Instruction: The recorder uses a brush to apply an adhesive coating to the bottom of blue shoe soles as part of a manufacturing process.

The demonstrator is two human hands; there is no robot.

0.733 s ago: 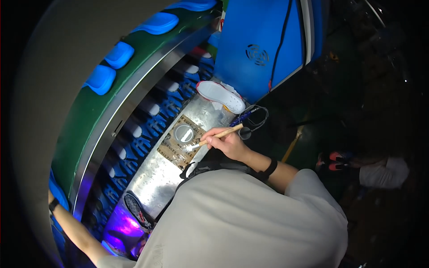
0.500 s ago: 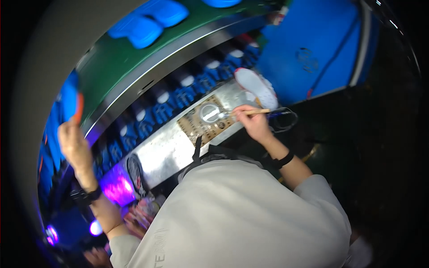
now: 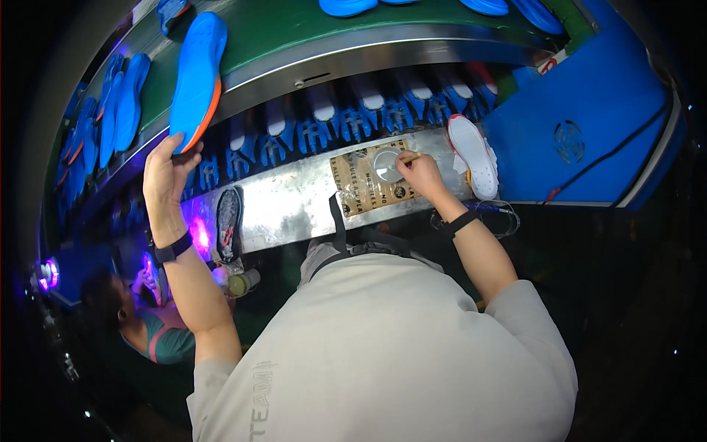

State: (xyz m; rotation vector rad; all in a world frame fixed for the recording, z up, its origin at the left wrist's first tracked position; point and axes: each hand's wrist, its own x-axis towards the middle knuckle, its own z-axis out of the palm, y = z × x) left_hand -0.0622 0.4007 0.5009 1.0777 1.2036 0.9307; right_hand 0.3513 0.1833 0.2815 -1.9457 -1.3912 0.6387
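My left hand (image 3: 168, 173) grips one end of a blue shoe sole (image 3: 196, 81) with an orange edge. The sole points up and away, over the edge of the green conveyor belt. My right hand (image 3: 418, 173) is closed on a thin wooden-handled brush (image 3: 412, 156), mostly hidden by the fingers. The brush is at a round shallow dish (image 3: 387, 165) holding something whitish; its tip is hidden. Under the dish lies brown printed paper (image 3: 353, 193) on a metal shelf (image 3: 276, 214).
A white shoe (image 3: 475, 158) stands right of the dish and a dark shoe (image 3: 229, 221) to the left. More blue soles (image 3: 131, 103) lie on the green belt (image 3: 294, 55). Blue clamps (image 3: 313, 135) line the shelf's back. A blue machine panel (image 3: 582, 140) stands right; a co-worker (image 3: 158, 331) is lower left.
My left hand has brought the blue sole away from the others at the left. My right hand has moved in over the dish with the brush. The whole view has turned.
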